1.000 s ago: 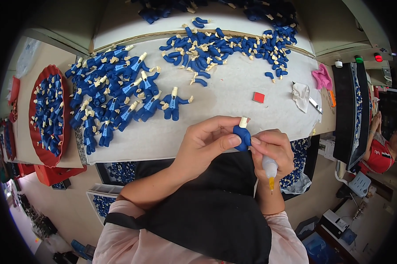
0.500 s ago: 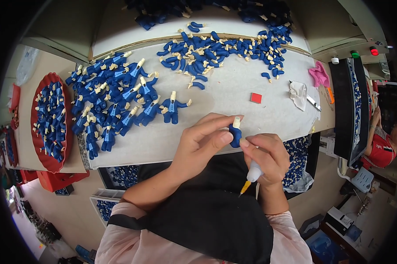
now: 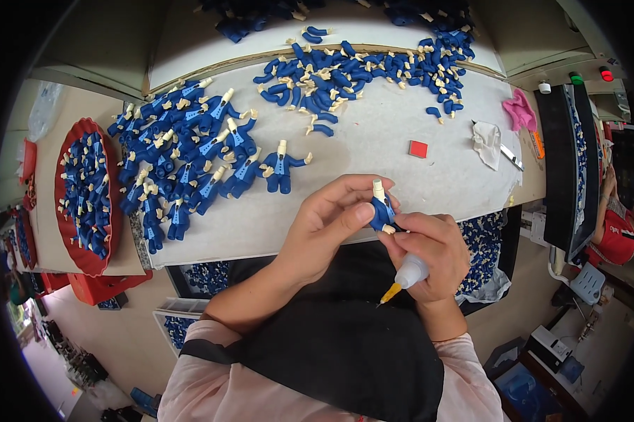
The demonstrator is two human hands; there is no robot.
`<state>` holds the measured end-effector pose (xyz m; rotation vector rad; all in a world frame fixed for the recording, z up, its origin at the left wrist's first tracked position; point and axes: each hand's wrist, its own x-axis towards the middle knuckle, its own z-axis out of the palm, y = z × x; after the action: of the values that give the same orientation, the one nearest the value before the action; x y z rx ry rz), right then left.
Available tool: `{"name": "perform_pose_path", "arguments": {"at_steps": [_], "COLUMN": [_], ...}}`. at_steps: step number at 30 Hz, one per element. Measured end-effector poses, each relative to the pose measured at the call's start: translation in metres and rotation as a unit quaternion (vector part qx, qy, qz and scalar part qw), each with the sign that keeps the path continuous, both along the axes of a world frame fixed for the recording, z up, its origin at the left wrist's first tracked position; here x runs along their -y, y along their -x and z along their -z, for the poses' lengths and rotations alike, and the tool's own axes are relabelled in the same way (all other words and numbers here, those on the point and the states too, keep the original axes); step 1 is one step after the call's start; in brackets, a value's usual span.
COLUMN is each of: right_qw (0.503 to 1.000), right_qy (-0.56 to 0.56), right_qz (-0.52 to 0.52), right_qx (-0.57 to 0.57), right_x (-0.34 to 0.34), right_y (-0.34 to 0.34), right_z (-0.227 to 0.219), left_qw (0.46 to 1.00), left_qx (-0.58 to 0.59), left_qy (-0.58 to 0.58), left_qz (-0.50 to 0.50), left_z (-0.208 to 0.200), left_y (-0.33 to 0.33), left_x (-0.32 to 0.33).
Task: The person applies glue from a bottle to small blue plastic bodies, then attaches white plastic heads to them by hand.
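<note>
Between the thumb and fingers of my left hand [image 3: 325,221], a headless blue figurine body [image 3: 380,206] stands upright with its cream neck upward. The fingertips of my right hand [image 3: 436,247] pinch at its lower right side, by a small cream hand. The same right hand keeps a white glue bottle [image 3: 413,269] in its curled fingers, the yellow needle tip pointing down and left. What exactly the right fingertips press is partly hidden. Left of my hands, a finished-looking figurine [image 3: 280,172] with arms lies beside a pile of similar blue bodies [image 3: 183,151].
Loose blue arms [image 3: 331,74] are heaped along the table's back. A red scalloped tray [image 3: 113,243] of blue parts sits at far left. Right of centre are a small red block [image 3: 418,149], a crumpled white cloth [image 3: 486,144] and a pink cloth [image 3: 519,111]. Another person [image 3: 616,228] is at far right.
The figurine has been turned in my left hand, so its light-blue front and a cream hand now show. My right fingertips have come in against its side, glue bottle still held.
</note>
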<state>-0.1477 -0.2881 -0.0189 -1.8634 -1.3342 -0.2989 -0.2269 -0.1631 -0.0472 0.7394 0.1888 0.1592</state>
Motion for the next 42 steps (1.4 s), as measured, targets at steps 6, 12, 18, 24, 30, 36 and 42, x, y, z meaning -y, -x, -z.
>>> {"name": "perform_pose_path", "arguments": {"at_steps": [6,12,18,24,30,36,42], "right_qw": [0.998,0.998,0.997,0.997,0.996,0.996,0.996], "right_qy": [-0.029,-0.052,-0.055,-0.055,-0.059,-0.061,-0.073], "right_qz": [0.002,0.020,0.030,0.034,0.035,0.033,0.026], "right_qx": [-0.053,-0.037,-0.044,-0.046,-0.050,-0.048,-0.042], "right_x": [0.000,0.002,0.003,0.003,0.003,0.002,0.000], "right_y": [0.002,0.003,0.006,0.007,0.009,0.011,0.012], "right_z": [0.001,0.014,0.018,0.018,0.018,0.015,0.013], "left_qw": [0.994,0.996,0.998,0.997,0.998,0.995,0.984], "left_qx": [-0.016,0.002,-0.019,-0.020,-0.012,0.004,0.014], "left_qy": [0.105,0.089,0.058,0.066,0.064,0.103,0.177], "left_qz": [0.021,0.015,-0.012,-0.020,-0.027,-0.003,0.016], "left_z": [-0.001,-0.001,-0.003,-0.003,-0.002,0.001,0.002], "left_y": [0.000,0.001,0.002,0.003,0.005,0.005,0.004], "left_x": [-0.001,0.002,0.007,0.009,0.010,0.007,0.007]}}
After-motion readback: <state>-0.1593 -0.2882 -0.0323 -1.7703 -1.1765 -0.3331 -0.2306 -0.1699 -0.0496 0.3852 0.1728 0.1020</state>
